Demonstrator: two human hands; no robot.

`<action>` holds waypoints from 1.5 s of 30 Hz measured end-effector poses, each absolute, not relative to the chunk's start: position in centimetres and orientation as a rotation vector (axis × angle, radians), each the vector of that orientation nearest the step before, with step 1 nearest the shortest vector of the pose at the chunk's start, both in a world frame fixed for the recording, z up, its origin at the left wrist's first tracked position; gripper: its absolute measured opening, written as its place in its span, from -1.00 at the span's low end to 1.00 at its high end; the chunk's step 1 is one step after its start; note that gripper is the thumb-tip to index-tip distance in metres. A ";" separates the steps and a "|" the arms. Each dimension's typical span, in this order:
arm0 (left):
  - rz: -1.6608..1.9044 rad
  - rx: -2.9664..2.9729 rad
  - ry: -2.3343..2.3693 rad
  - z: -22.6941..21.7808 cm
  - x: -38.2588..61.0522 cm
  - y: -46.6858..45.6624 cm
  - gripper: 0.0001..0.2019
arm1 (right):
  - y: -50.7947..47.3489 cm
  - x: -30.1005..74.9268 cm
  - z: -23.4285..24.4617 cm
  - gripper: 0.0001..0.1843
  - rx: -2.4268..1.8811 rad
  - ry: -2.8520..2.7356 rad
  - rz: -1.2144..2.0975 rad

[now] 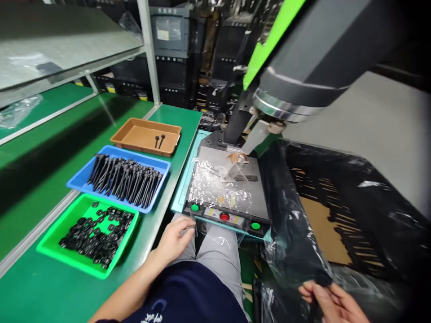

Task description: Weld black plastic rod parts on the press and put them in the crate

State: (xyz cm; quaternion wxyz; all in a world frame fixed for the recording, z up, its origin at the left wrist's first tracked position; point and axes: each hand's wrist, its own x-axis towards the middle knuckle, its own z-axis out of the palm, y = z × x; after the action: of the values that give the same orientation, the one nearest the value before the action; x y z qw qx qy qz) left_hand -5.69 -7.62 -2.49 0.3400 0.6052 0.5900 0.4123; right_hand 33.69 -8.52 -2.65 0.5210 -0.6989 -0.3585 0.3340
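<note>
Near the unreadable panel labels (212,213), the left hand (177,237) hangs half-open, empty; the right hand (332,301) pinches black plastic (299,231) running forward.

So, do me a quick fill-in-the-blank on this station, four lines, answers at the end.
1. Most of the long black parts lie in the ____ tray.
2. The brown tray holds ____ of those long parts.
3. The button between the two green buttons is ____.
4. The grip nearer the black plastic is the person's ____ one.

Missing words: blue; two; red; right.
</note>
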 end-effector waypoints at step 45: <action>1.449 0.843 1.248 1.6 -5.1 -6.5 -0.78 | -4.3 12.4 -2.4 -0.73 -0.942 -1.615 1.516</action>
State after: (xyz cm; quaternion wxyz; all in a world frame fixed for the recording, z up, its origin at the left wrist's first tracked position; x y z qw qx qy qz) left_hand -5.10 -6.47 1.58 0.5021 0.3489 0.5164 0.5996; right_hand 12.45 -4.26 -2.39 0.3591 -0.3651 -0.6263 0.5878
